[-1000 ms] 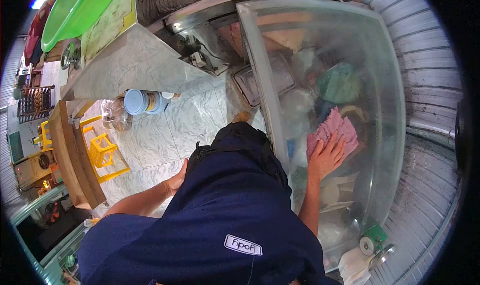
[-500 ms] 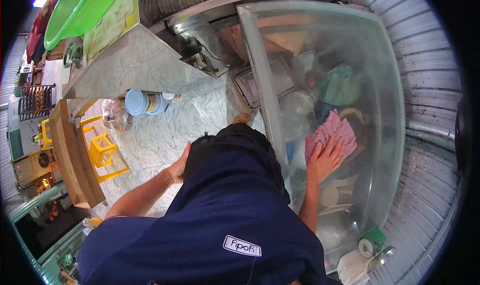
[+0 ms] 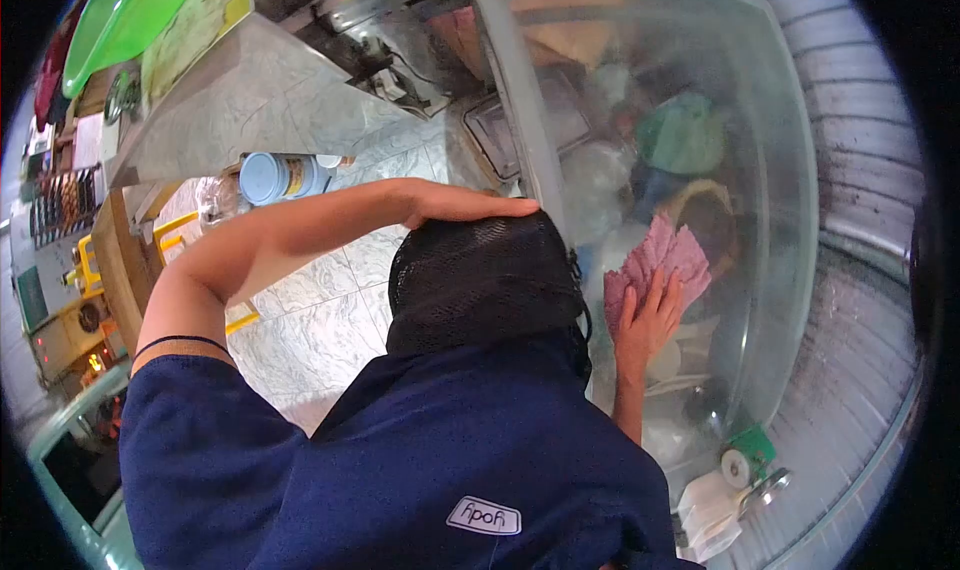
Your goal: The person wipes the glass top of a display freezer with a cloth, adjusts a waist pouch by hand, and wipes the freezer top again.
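Observation:
My right hand (image 3: 648,320) lies flat, fingers spread, on a crumpled pink cloth (image 3: 660,265). Beneath the cloth is the cloudy, see-through lid (image 3: 760,170) of a chest or display case. My left hand (image 3: 465,205) stretches across the front of my body, its straight fingers resting along the top of black mesh fabric (image 3: 490,290). The underside of its fingers is hidden.
Through the lid show a green bag (image 3: 682,135) and several blurred items. A blue bucket (image 3: 270,178) stands on the tiled floor at left. A corrugated metal wall (image 3: 875,220) runs along the right. A green scale (image 3: 748,450) sits low right.
My left hand has swung up and inward from beside my thigh onto the black mesh fabric. The right hand and pink cloth have barely moved. My view has tilted slightly.

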A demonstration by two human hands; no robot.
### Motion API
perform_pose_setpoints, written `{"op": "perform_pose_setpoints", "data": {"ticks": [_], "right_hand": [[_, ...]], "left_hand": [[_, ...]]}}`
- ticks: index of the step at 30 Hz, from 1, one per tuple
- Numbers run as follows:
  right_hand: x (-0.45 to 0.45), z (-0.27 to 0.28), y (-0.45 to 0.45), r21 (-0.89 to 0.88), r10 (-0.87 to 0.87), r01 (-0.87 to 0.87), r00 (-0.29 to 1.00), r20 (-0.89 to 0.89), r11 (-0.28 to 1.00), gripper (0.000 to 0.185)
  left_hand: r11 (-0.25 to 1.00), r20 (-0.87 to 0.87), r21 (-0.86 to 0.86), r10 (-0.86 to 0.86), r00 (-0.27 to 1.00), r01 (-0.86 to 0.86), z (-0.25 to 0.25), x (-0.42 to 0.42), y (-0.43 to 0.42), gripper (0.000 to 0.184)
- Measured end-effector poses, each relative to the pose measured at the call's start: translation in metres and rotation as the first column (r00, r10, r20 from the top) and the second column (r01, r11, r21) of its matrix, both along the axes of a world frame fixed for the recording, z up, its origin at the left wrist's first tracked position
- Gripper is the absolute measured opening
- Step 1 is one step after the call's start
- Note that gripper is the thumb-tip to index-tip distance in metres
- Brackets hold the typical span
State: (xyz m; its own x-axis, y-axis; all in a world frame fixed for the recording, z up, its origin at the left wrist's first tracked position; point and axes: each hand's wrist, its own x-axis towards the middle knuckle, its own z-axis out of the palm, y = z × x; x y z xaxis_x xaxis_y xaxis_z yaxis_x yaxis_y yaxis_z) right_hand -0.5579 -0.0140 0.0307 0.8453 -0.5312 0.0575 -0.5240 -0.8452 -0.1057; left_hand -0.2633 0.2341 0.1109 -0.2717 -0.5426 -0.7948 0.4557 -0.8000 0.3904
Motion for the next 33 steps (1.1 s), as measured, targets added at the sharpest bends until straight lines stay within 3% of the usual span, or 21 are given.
{"op": "perform_pose_setpoints", "data": {"ticks": [12,25,33], "right_hand": [[0.003,-0.009,0.01,-0.054,-0.064,0.066,0.998,0.028,0.996,0.058],[0.006,-0.013,0.011,-0.077,-0.074,0.077,0.996,0.044,0.994,0.057],[0.005,-0.014,0.011,-0.072,-0.076,0.079,0.996,0.044,0.994,0.058]], "left_hand": [[0.957,0.078,-0.118,-0.256,0.963,0.264,-0.022,0.001,-0.055,0.1],[0.939,0.198,-0.128,-0.29,0.936,0.318,-0.01,0.005,-0.06,0.109],[0.933,0.173,-0.157,-0.297,0.939,0.324,-0.016,0.008,-0.061,0.107]]}}
